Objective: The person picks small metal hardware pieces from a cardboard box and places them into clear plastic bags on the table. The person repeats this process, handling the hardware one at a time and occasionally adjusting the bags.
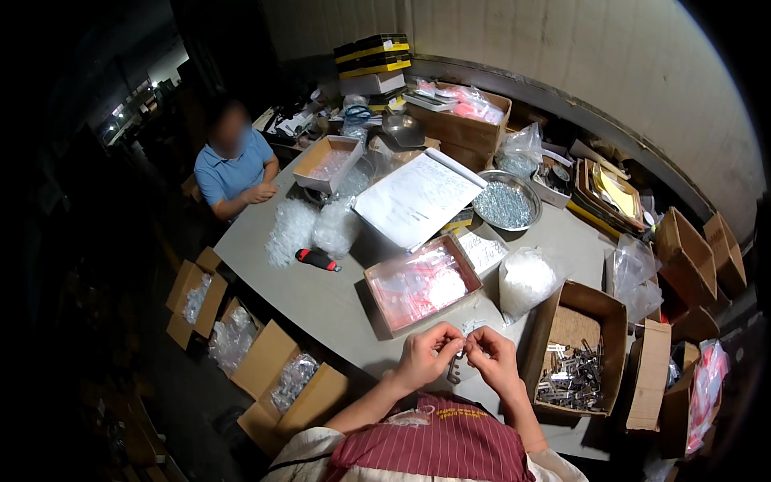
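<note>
Close in front of my body, my left hand [430, 353] pinches a small flat metal strip with holes [454, 371], which hangs down below the fingertips. My right hand [495, 358] meets it at the strip's upper end, thumb and fingers pressed together; what lies between them is too small to make out. Just beyond my hands, a few small pale pieces [472, 324] lie on the table. To the right, a cardboard box [590, 317] holds many loose metal strips [574, 381]. A shallow box [385, 320] of red-and-clear plastic bags stands beyond my left hand.
On the grey table [277, 229] are a clipboard with paper [418, 201], a metal bowl of screws [506, 202], a bag of white pieces [528, 281] and a red-black utility knife [318, 259]. Open cartons [273, 353] stand at the left edge. A person in blue [233, 165] sits at far left.
</note>
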`<state>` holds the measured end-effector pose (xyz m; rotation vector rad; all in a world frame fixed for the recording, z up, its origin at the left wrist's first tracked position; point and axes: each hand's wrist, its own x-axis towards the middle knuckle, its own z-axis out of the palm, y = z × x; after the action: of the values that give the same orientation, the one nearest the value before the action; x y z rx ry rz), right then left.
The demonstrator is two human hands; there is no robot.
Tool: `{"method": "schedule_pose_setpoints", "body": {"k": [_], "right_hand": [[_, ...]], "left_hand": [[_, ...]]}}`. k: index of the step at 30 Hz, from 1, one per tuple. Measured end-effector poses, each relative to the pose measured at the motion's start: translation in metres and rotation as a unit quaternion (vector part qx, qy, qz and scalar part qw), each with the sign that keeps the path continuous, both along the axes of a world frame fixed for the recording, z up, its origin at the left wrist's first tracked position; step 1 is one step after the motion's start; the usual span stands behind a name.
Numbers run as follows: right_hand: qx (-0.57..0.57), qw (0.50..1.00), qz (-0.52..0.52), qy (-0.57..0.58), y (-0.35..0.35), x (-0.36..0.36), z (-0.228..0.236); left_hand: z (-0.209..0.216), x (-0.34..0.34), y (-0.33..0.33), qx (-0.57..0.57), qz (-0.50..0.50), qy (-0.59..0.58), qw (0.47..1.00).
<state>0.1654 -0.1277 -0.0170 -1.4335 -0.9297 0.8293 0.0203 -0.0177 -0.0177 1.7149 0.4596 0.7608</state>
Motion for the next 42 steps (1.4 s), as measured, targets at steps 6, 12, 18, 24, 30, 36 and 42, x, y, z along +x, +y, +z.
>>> {"method": "schedule_pose_setpoints", "body": {"k": [6, 12, 18, 24, 30, 36, 42], "right_hand": [[-0.023, 0.999, 0.000, -0.025, 0.000, 0.002, -0.003], [-0.038, 0.999, 0.018, -0.012, -0.004, 0.001, 0.000], [-0.045, 0.997, 0.056, 0.014, -0.008, 0.006, -0.006], [-0.053, 0.994, 0.061, 0.074, -0.009, 0.007, -0.005], [-0.076, 0.990, 0.057, 0.107, -0.011, 0.010, -0.011], [-0.076, 0.980, 0.116, 0.145, -0.014, 0.020, 0.001], [-0.103, 0.975, 0.181, 0.082, -0.014, 0.028, 0.000]], "left_hand": [[0.018, -0.002, 0.003, 0.012, 0.025, -0.021, 0.999], [0.006, -0.008, 0.010, -0.027, 0.030, -0.014, 0.999], [0.008, -0.010, 0.014, -0.076, 0.025, 0.003, 0.997], [0.008, -0.011, 0.016, -0.122, 0.017, -0.003, 0.992], [-0.004, -0.011, 0.020, -0.116, 0.020, -0.012, 0.993], [0.000, -0.010, 0.024, -0.126, -0.014, -0.005, 0.992], [0.006, -0.006, 0.027, -0.091, -0.106, 0.071, 0.988]]}}
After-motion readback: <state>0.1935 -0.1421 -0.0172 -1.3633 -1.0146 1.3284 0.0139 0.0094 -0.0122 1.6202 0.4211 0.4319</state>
